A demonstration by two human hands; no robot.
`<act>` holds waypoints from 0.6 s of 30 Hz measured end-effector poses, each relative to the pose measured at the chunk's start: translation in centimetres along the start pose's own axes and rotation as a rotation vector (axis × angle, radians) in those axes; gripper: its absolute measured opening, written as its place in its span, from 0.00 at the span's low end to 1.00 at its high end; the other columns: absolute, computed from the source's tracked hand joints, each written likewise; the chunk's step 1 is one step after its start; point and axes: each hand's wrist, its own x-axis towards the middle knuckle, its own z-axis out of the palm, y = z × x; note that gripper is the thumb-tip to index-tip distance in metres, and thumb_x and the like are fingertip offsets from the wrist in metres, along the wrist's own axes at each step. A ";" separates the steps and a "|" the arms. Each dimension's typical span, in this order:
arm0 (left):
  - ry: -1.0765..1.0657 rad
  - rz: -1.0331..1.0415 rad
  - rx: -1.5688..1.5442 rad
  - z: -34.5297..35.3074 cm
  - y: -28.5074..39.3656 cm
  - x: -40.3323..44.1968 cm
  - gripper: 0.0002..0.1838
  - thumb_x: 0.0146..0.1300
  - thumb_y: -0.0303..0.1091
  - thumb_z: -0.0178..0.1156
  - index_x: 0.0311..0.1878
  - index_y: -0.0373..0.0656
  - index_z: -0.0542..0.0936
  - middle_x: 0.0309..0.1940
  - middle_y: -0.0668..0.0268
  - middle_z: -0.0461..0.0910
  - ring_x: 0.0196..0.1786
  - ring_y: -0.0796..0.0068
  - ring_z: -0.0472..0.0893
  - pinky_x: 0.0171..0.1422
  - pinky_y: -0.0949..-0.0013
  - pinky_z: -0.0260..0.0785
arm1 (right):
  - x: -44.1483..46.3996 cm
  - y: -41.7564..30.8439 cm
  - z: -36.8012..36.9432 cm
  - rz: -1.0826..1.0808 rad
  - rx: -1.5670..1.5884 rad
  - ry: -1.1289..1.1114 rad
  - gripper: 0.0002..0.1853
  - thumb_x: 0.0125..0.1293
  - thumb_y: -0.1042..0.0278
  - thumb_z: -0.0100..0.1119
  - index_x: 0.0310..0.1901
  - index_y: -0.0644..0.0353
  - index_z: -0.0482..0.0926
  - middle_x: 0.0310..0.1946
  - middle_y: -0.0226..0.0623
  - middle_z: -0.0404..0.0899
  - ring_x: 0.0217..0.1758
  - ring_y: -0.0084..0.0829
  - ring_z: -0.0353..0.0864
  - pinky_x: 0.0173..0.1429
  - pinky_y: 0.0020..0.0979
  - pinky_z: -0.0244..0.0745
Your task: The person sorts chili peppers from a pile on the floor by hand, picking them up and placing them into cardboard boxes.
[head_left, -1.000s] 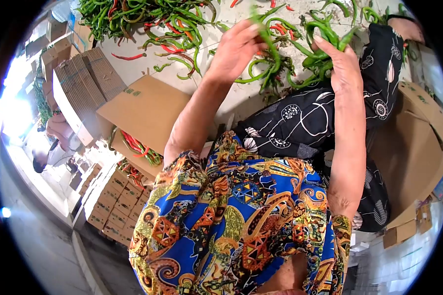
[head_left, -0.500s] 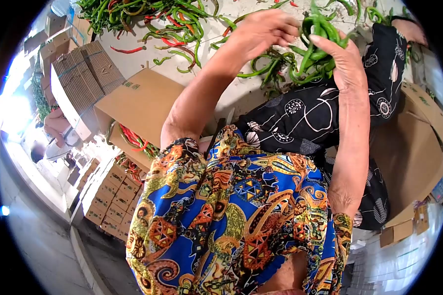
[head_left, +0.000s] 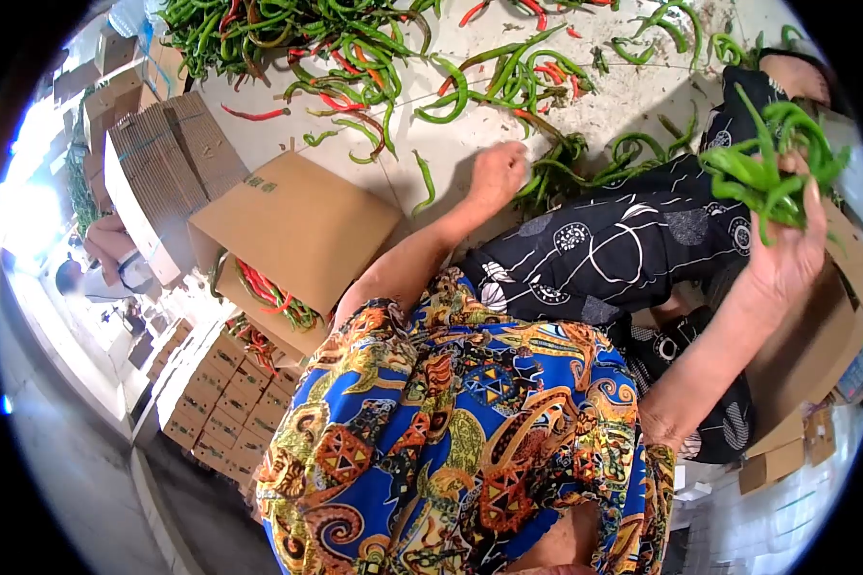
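Note:
My right hand (head_left: 791,240) is raised at the right, closed round a bunch of green chili peppers (head_left: 762,177) above the edge of an open cardboard box. My left hand (head_left: 497,177) is low over the floor, its fingers curled; whether anything is inside them is hidden. Close to its fingertips lies a small heap of green chili peppers (head_left: 561,163), beside my leg in patterned black trousers (head_left: 604,225). Further up, loose green and red chili peppers (head_left: 532,77) are scattered over the pale floor (head_left: 393,177).
A large pile of chili peppers (head_left: 268,34) lies at the upper left. Below it are flattened cardboard (head_left: 177,149) and a flapped carton (head_left: 297,216) with red and green peppers inside. An open box (head_left: 805,326) stands at my right. Another person (head_left: 110,264) sits far left near stacked cartons (head_left: 225,393).
My right hand has carried the bunch of green chili peppers right, away from the floor heap. My left hand has dropped back towards me and its fingers have curled.

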 end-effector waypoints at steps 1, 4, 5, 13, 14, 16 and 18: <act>0.105 -0.005 0.068 -0.8 0.1 0.7 0.12 0.53 0.30 0.61 0.43 0.43 0.79 0.34 0.55 0.77 0.38 0.55 0.78 0.44 0.57 0.70 | -0.2 -0.9 -0.4 -0.022 -0.053 -0.024 0.24 0.64 0.76 0.56 0.59 0.73 0.62 0.48 0.45 0.71 0.55 0.37 0.71 0.68 0.47 0.63; 0.350 0.190 0.171 -3.4 0.7 3.9 0.19 0.52 0.26 0.61 0.49 0.44 0.77 0.38 0.55 0.75 0.42 0.53 0.75 0.46 0.56 0.69 | -0.2 -0.7 -1.3 0.016 -0.012 -0.070 0.22 0.64 0.74 0.57 0.57 0.71 0.63 0.45 0.41 0.71 0.52 0.33 0.73 0.66 0.47 0.67; 0.373 0.236 0.241 -3.8 1.5 5.1 0.17 0.53 0.27 0.61 0.48 0.43 0.78 0.36 0.55 0.75 0.41 0.52 0.75 0.45 0.55 0.69 | -0.2 -0.2 -1.4 0.018 -0.010 -0.039 0.22 0.64 0.74 0.57 0.57 0.69 0.64 0.45 0.40 0.71 0.51 0.32 0.74 0.65 0.47 0.69; -0.049 0.132 0.060 -4.2 0.1 1.9 0.10 0.58 0.32 0.57 0.41 0.40 0.81 0.35 0.53 0.80 0.37 0.55 0.81 0.45 0.61 0.74 | 0.0 2.3 -1.7 0.067 0.154 -0.118 0.21 0.65 0.74 0.55 0.58 0.69 0.62 0.43 0.35 0.68 0.48 0.29 0.72 0.66 0.49 0.65; 0.049 0.028 0.094 -4.6 -0.2 1.9 0.10 0.58 0.32 0.57 0.41 0.39 0.81 0.35 0.53 0.81 0.37 0.56 0.81 0.45 0.62 0.74 | 0.0 2.5 -1.8 0.071 0.156 -0.137 0.22 0.65 0.73 0.55 0.58 0.70 0.62 0.43 0.35 0.68 0.48 0.29 0.72 0.65 0.49 0.65; 0.251 -0.068 0.173 -5.3 -2.5 2.2 0.11 0.57 0.31 0.59 0.42 0.39 0.80 0.34 0.53 0.81 0.36 0.58 0.82 0.44 0.63 0.74 | 0.3 2.7 -2.1 0.079 0.154 -0.182 0.23 0.65 0.73 0.55 0.59 0.70 0.61 0.42 0.35 0.68 0.48 0.29 0.71 0.65 0.48 0.64; 0.320 -0.132 0.081 -6.0 -3.5 3.0 0.12 0.55 0.29 0.62 0.42 0.37 0.80 0.33 0.53 0.79 0.34 0.58 0.81 0.43 0.63 0.74 | 0.4 3.1 -2.1 0.080 0.113 -0.122 0.25 0.65 0.73 0.57 0.60 0.70 0.61 0.42 0.35 0.69 0.47 0.30 0.71 0.65 0.47 0.62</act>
